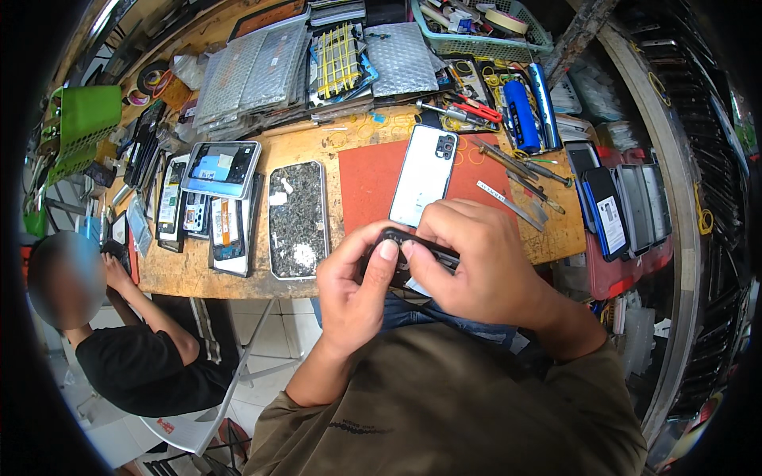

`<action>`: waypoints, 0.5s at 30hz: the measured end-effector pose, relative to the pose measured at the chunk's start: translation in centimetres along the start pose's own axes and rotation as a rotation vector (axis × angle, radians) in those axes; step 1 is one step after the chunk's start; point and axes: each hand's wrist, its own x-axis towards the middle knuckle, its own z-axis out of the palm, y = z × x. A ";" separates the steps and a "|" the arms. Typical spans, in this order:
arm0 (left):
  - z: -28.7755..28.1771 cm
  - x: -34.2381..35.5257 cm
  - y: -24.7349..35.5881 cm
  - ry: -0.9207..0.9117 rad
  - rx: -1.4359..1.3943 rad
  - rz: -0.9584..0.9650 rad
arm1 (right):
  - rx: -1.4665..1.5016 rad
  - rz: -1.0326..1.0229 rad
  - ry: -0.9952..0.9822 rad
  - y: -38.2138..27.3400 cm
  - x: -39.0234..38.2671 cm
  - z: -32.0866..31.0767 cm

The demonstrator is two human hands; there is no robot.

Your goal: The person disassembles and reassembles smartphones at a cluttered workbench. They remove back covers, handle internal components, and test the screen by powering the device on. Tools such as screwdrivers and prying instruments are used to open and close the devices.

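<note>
My left hand and my right hand are both closed around a dark phone at the table's front edge. The two thumbs press near its far end, close together. My fingers cover much of the phone, so its inner details cannot be made out. Just beyond my hands a white phone back cover with a dark camera block lies on a red mat. A thin metal ruler rests to the right of my right hand.
Left of the mat are a tray of dark grains and stacked phones. Screwdrivers and tweezers lie right, near a blue cylinder. Bubble-wrapped packs stand behind. A seated person handles a phone at far left.
</note>
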 end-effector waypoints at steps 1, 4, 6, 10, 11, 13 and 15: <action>0.0 0.1 0.0 -0.004 -0.047 -0.036 | 0.034 0.011 -0.024 0.2 0.2 -0.3; -0.5 0.5 0.0 -0.007 -0.203 -0.185 | 0.097 0.149 -0.209 0.8 0.4 -1.7; -0.7 0.6 -0.1 -0.019 -0.236 -0.230 | 0.172 0.258 -0.322 1.3 0.5 -2.3; -0.8 0.6 -0.4 -0.002 -0.378 -0.252 | 0.352 0.319 -0.320 2.2 0.3 -2.0; -0.9 0.5 -0.4 0.012 -0.331 -0.264 | 0.412 0.327 -0.314 2.5 0.3 -1.9; -1.0 0.4 -0.4 0.005 -0.406 -0.281 | 0.481 0.328 -0.311 2.9 0.1 -1.7; -1.3 0.5 -0.3 -0.007 -0.464 -0.296 | 0.528 0.293 -0.309 3.4 -0.2 -1.8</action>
